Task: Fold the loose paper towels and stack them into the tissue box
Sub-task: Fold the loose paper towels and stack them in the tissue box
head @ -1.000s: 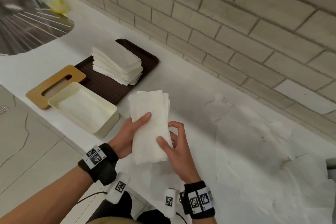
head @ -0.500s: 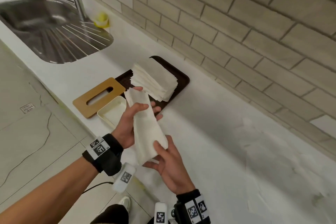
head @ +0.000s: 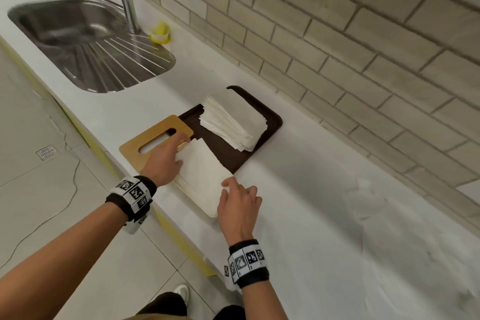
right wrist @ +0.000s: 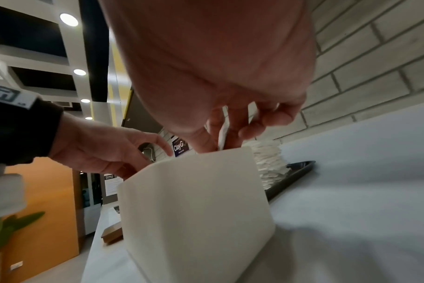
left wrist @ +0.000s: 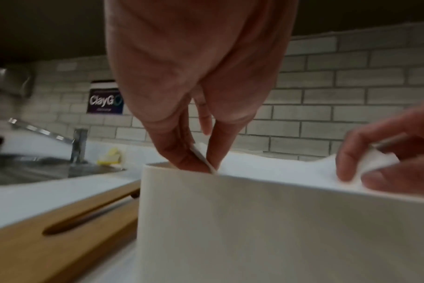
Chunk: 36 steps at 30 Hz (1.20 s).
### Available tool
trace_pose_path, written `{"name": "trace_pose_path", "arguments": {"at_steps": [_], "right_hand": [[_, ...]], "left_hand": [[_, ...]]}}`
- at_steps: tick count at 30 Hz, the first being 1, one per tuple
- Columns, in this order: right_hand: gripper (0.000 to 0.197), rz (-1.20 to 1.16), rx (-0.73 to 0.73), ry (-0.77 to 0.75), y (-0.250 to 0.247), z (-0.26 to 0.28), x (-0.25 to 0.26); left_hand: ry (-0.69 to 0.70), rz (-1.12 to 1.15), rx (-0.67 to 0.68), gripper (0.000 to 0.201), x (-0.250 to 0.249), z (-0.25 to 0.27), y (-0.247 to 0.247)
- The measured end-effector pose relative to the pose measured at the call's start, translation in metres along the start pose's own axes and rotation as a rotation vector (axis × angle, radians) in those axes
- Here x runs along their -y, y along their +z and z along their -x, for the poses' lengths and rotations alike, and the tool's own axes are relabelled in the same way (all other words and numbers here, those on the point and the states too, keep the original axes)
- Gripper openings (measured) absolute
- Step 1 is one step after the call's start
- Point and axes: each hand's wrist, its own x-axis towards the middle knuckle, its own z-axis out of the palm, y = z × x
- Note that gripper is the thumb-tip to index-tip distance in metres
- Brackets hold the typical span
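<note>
A folded white paper towel lies along the top of the cream tissue box, at the counter's front edge. My left hand pinches its far end, thumb and fingers down inside the box rim. My right hand pinches the near end. The box wall fills both wrist views. Its wooden slotted lid lies flat just left of the box. Loose, flat paper towels are spread on the counter to the right.
A dark brown tray behind the box carries a stack of folded towels. A steel sink with a tap and a yellow item is at the far left. A brick wall runs along the back.
Both hands have carried the folded towel from mid-air in front of me down and left onto the tissue box. The head view has swung left, so the sink now shows.
</note>
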Motion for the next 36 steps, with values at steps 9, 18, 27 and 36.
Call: {"name": "trace_pose_path", "arguments": {"at_steps": [9,18,27,36], "right_hand": [[0.020,0.173,0.114,-0.150,-0.006,-0.015,-0.004],[0.060,-0.040,0.347,-0.270,-0.040,0.002,-0.033],[0.040,0.049,-0.022,0.410,-0.139,-0.003,-0.349],[0.067,0.097,0.382,0.583,-0.139,0.019,-0.467]], "left_hand": [[0.057,-0.620,0.044,0.045,-0.004,0.007,0.018],[0.025,-0.541,0.094,0.036,-0.042,0.021,0.044],[0.372,-0.072,0.015,0.009,-0.161,0.085,0.126],[0.373,-0.062,0.291,0.015,-0.206,0.117,0.257]]}}
